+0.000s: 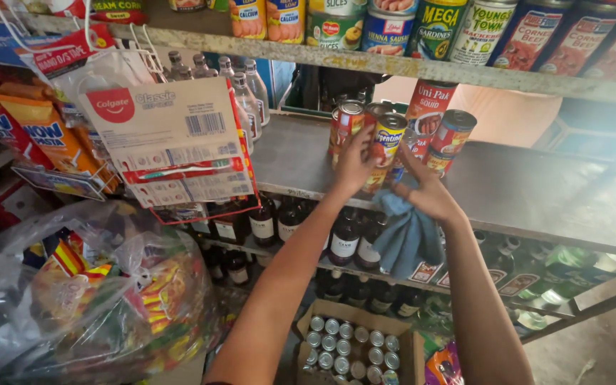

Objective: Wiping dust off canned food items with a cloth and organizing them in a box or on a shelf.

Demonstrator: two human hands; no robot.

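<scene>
My left hand [354,165] was up on the grey metal shelf [536,192], fingers wrapped round the side of a tall yellow-labelled can [386,146], which stood upright at the shelf's front edge. The can sat between my two hands, touching the left palm. My right hand [425,189] was just beside it on the other side, fingers bunched on a blue cloth [404,239] that hung down past the shelf edge; I could not tell whether those fingertips also met the can. A red-labelled can [346,122] stood just behind my left fingers, and more red cans [450,135] were stacked to the right, close to the one I held. Below, dark bottles [344,242] lined the lower shelf, and a cardboard box of tins [351,346] sat under my arms.
</scene>
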